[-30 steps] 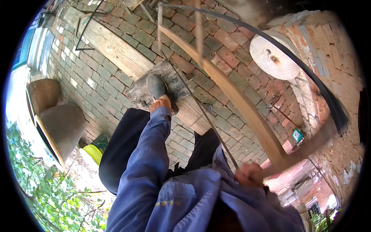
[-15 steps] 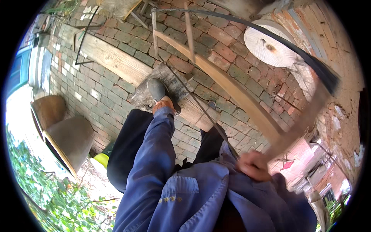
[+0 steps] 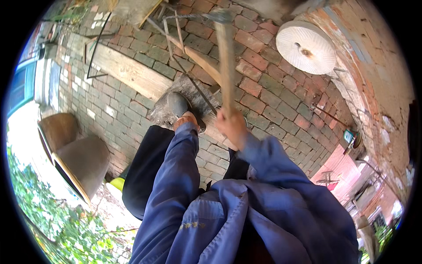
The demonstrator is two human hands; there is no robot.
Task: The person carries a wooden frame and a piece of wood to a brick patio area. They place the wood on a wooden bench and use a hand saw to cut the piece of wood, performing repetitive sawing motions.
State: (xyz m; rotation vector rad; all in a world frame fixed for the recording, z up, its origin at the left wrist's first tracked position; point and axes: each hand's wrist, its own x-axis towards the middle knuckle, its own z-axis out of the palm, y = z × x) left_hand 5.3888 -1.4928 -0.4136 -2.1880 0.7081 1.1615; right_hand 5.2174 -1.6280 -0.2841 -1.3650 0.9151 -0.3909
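Note:
My right hand [image 3: 234,127] is closed round the near end arm of a wooden frame saw [image 3: 225,66], slightly blurred. The saw's thin blade [image 3: 195,86] runs from that hand toward the far side, passing the right part of a rough grey wood block [image 3: 169,105]. The block rests across a long plank [image 3: 132,72]. A dark grey shoe [image 3: 178,103] presses on top of the block. My left arm reaches down to this shoe, and the bit of left hand [image 3: 187,119] that shows is beside it. Its fingers are hidden.
Brick paving [image 3: 263,92] covers the ground. A round grooved millstone [image 3: 305,47] leans by the earthen wall [image 3: 369,53] at the right. Two large brown pots [image 3: 83,163] lie at the left, above leafy plants [image 3: 66,220]. A thin black metal frame [image 3: 97,48] stands beside the plank.
My right hand has moved forward and to the left, away from my body, pushing the saw with it. The left arm, shoe, block and plank look unchanged.

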